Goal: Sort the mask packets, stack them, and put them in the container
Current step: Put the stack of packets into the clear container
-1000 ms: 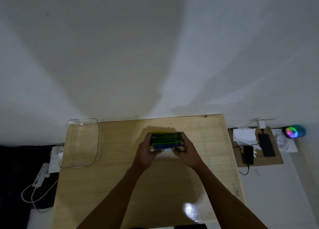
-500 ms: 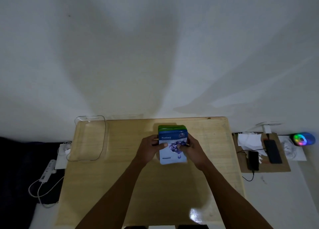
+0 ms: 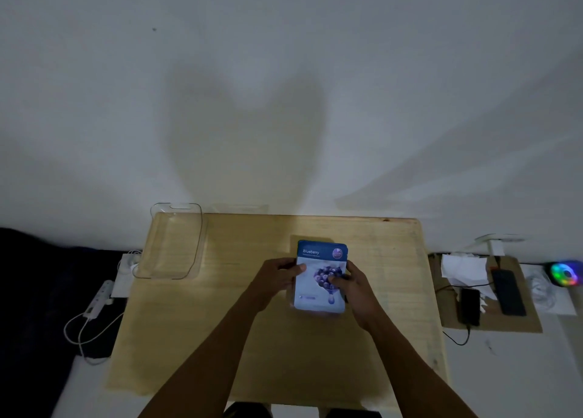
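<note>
A stack of mask packets (image 3: 318, 260) lies flat near the middle of the wooden table (image 3: 220, 323), with a blue and white "Blueberry" packet on top. My left hand (image 3: 277, 275) grips the stack's left edge, thumb on the top packet. My right hand (image 3: 350, 283) grips its right edge, thumb over the blueberry picture. The packets under the top one are hidden. A clear plastic container (image 3: 173, 244) stands empty at the table's back left corner, well apart from both hands.
The table stands against a white wall. On the floor to the left lie a white power strip (image 3: 97, 301) and cables. To the right, a cardboard sheet (image 3: 492, 320) holds two phones and papers, beside a glowing rainbow light (image 3: 564, 274).
The stack was held on edge, green packet edges showing. Both hands tipped it down flat, and now only the Blueberry packet on top shows.
</note>
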